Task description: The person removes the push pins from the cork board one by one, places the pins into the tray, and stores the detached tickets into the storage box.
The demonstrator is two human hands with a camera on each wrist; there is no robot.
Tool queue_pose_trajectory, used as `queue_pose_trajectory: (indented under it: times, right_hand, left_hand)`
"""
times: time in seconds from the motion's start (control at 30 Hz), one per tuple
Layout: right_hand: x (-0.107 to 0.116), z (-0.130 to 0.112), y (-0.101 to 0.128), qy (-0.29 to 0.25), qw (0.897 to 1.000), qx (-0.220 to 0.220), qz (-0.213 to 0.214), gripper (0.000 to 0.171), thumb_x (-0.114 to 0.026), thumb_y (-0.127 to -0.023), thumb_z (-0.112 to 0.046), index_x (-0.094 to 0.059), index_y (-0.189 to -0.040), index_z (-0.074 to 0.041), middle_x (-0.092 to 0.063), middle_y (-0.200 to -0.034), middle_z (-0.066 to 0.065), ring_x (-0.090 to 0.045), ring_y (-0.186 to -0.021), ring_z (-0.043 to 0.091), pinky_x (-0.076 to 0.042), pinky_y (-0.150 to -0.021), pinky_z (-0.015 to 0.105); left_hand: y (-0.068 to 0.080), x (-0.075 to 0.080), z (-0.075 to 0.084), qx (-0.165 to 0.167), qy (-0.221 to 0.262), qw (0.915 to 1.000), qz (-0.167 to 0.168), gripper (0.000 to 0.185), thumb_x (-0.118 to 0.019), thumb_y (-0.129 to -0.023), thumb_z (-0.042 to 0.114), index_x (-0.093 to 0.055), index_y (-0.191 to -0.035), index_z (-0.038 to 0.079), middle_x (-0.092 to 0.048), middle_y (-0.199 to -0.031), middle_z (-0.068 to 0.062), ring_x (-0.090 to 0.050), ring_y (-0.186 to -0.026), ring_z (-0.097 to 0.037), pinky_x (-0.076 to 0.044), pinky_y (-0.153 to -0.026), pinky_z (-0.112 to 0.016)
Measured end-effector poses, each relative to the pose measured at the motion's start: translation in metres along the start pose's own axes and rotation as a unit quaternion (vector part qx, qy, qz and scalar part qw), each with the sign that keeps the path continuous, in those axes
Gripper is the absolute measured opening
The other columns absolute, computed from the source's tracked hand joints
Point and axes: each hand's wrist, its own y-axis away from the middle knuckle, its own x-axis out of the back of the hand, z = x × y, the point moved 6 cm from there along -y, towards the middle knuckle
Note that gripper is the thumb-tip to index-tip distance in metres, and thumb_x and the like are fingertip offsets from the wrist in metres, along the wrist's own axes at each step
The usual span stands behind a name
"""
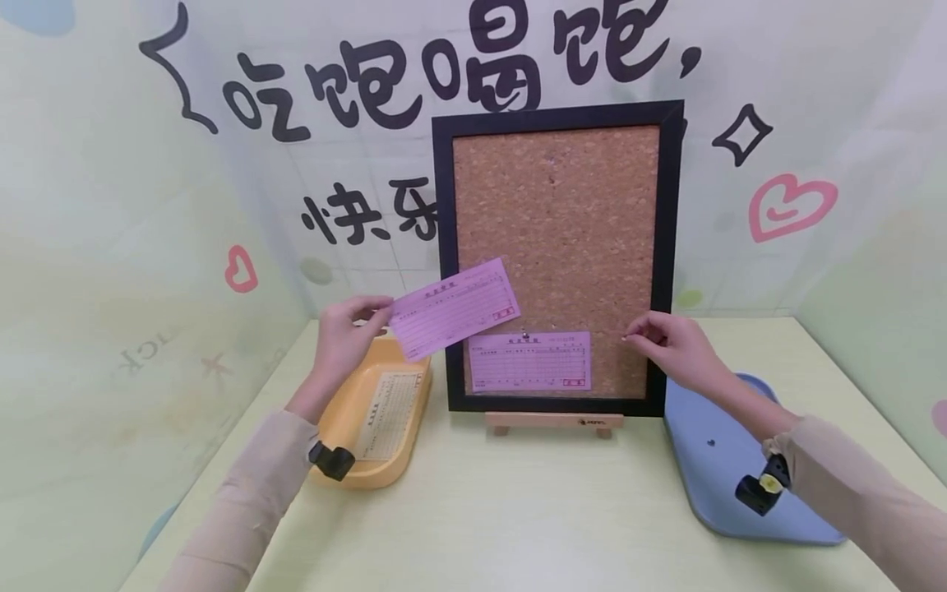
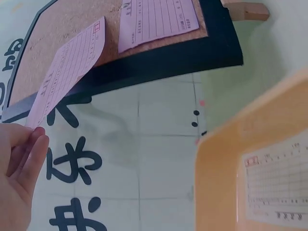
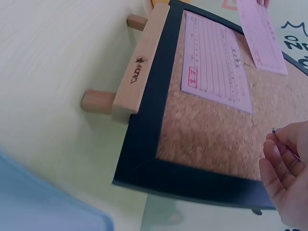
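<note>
My left hand (image 1: pixel 346 333) pinches a pink printed form slip (image 1: pixel 455 308) by its left end. The slip is tilted, its right end in front of the cork board (image 1: pixel 555 222). Lower on the board, a second pink slip (image 1: pixel 529 362) hangs level, with a small pin (image 1: pixel 526 335) at its top edge. To the right, my right hand (image 1: pixel 676 349) pinches a tiny metallic pin (image 3: pixel 274 130) between thumb and forefinger, close to the cork. Its point is too small to make out. In the left wrist view the held slip (image 2: pixel 67 67) bends slightly.
The black-framed board stands on a wooden easel (image 1: pixel 551 421). At left, a yellow tray (image 1: pixel 418 427) contains pale printed slips (image 1: pixel 388 415). A blue tray (image 1: pixel 728 485) lies under my right forearm. Lettered sheeting (image 1: pixel 355 156) covers the wall behind.
</note>
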Motion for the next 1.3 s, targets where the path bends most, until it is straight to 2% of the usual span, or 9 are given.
queue_pose_trajectory:
  times: [0.17, 0.3, 0.33, 0.53, 0.57, 0.87, 1.0, 1.17, 1.3]
  right_hand:
    - [0.009, 0.01, 0.013, 0.009, 1.0, -0.008, 0.015, 0.004, -0.063, -0.083, -0.002, -0.063, -0.086, 0.0, -0.063, -0.077, 0.01, -0.051, -0.063, 0.009, -0.046, -0.05, 0.02]
    - [0.015, 0.018, 0.023, 0.009, 0.999, -0.015, 0.028, 0.004, -0.063, -0.082, -0.002, -0.064, -0.085, 0.001, -0.063, -0.076, 0.01, -0.052, -0.062, 0.005, -0.044, -0.047, 0.019]
    - [0.015, 0.02, 0.026, 0.01, 0.999, -0.017, 0.03, 0.004, -0.063, -0.083, -0.003, -0.064, -0.085, 0.001, -0.064, -0.076, 0.01, -0.052, -0.062, 0.004, -0.044, -0.047, 0.019]
    - [0.016, 0.036, 0.042, 0.008, 0.999, -0.037, 0.025, 0.005, -0.061, -0.084, -0.003, -0.063, -0.087, 0.0, -0.062, -0.074, 0.007, -0.054, -0.059, 0.007, -0.044, -0.046, 0.022]
    - [0.016, 0.038, 0.045, 0.007, 0.999, -0.039, 0.023, 0.005, -0.061, -0.084, -0.003, -0.063, -0.087, 0.001, -0.062, -0.074, 0.007, -0.054, -0.059, 0.007, -0.044, -0.046, 0.022]
    - [0.02, 0.054, 0.063, 0.011, 0.998, -0.068, 0.009, 0.008, -0.06, -0.085, -0.004, -0.063, -0.09, 0.002, -0.06, -0.071, 0.003, -0.052, -0.059, 0.002, -0.044, -0.048, 0.021]
    - [0.02, 0.061, 0.069, 0.01, 0.997, -0.074, 0.008, 0.009, -0.06, -0.085, -0.004, -0.063, -0.091, 0.002, -0.06, -0.072, 0.005, -0.052, -0.059, 0.004, -0.043, -0.047, 0.021]
    - [0.02, 0.069, 0.075, 0.008, 0.997, -0.08, 0.01, 0.008, -0.06, -0.085, -0.004, -0.063, -0.09, 0.003, -0.061, -0.074, 0.004, -0.053, -0.059, 0.007, -0.043, -0.047, 0.021]
    - [0.02, 0.074, 0.079, 0.008, 0.997, -0.08, 0.012, 0.008, -0.06, -0.085, -0.004, -0.063, -0.089, 0.002, -0.061, -0.074, 0.003, -0.054, -0.059, 0.007, -0.043, -0.047, 0.021]
  left_hand:
    - [0.01, 0.012, -0.011, 0.009, 0.007, 0.9998, 0.013, 0.016, -0.062, -0.083, 0.001, -0.066, -0.097, -0.006, -0.067, -0.091, -0.018, -0.057, -0.069, 0.003, -0.053, -0.059, -0.018]
    - [0.018, 0.02, -0.019, 0.014, 0.008, 0.9995, 0.026, 0.016, -0.062, -0.083, 0.001, -0.066, -0.096, -0.008, -0.066, -0.096, -0.019, -0.058, -0.07, 0.002, -0.052, -0.059, -0.017]
    - [0.019, 0.02, -0.044, 0.01, 0.036, 0.9989, 0.027, 0.016, -0.062, -0.084, 0.003, -0.067, -0.097, -0.006, -0.065, -0.097, -0.018, -0.059, -0.072, 0.0, -0.052, -0.061, -0.017]
    - [0.038, 0.031, -0.066, 0.039, 0.026, 0.9978, 0.046, 0.018, -0.061, -0.085, 0.005, -0.066, -0.097, -0.007, -0.065, -0.093, -0.02, -0.059, -0.069, 0.001, -0.052, -0.058, -0.016]
    - [0.043, 0.037, -0.047, 0.054, -0.001, 0.9971, 0.054, 0.018, -0.061, -0.085, 0.003, -0.065, -0.097, -0.009, -0.064, -0.091, -0.023, -0.058, -0.066, 0.004, -0.051, -0.056, -0.015]
    - [0.068, 0.05, -0.068, 0.102, 0.004, 0.9907, 0.09, 0.014, -0.062, -0.082, -0.001, -0.066, -0.092, -0.01, -0.064, -0.089, -0.025, -0.059, -0.059, 0.006, -0.052, -0.054, -0.016]
    - [0.079, 0.054, -0.072, 0.113, -0.002, 0.9886, 0.1, 0.011, -0.063, -0.081, -0.002, -0.066, -0.089, -0.01, -0.067, -0.082, -0.017, -0.059, -0.057, 0.006, -0.052, -0.053, -0.017]
    - [0.089, 0.058, -0.08, 0.134, 0.015, 0.9843, 0.115, 0.013, -0.064, -0.08, -0.003, -0.066, -0.089, -0.012, -0.064, -0.074, 0.007, -0.06, -0.057, 0.005, -0.052, -0.053, -0.018]
    - [0.098, 0.06, -0.104, 0.113, 0.033, 0.9864, 0.115, 0.015, -0.065, -0.08, 0.0, -0.066, -0.09, -0.011, -0.067, -0.077, -0.001, -0.063, -0.058, 0.0, -0.052, -0.052, -0.019]
